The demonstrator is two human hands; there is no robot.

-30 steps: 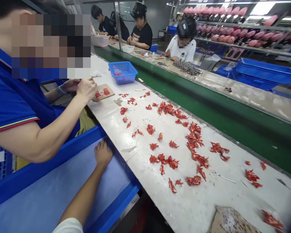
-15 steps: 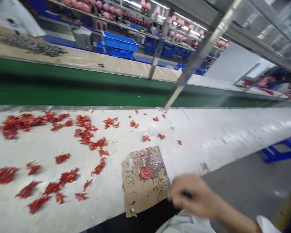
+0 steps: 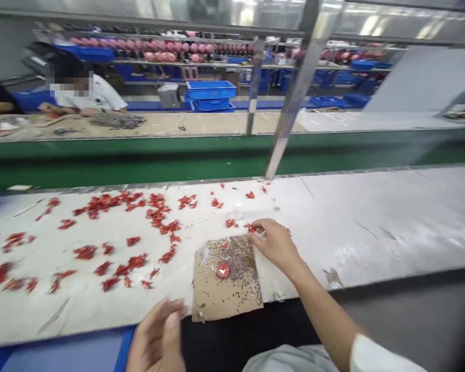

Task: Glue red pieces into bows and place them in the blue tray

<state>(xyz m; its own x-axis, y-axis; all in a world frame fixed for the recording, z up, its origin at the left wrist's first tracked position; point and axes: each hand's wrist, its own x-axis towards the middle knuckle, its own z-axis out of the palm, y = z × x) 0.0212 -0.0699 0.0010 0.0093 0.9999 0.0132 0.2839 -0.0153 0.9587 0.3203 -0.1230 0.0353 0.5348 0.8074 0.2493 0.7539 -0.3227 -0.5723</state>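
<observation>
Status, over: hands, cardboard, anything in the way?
Right hand on red piece at far corner of cardboard. Left hand open, low, by the table. Red bits scattered left.

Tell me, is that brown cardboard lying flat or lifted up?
Flat: the cardboard rests on the white table, no corner raised, with a red disc sitting on it.

Tabletop (image 3: 391,222) right of the cardboard sheet (image 3: 232,297) is bare: open passage. Left half littered with red pieces (image 3: 101,202), narrow gaps only. Slanted steel post (image 3: 294,98) lands at the back edge behind the sheet, blocks reach there. Strip along front edge left of sheet mostly open.
</observation>
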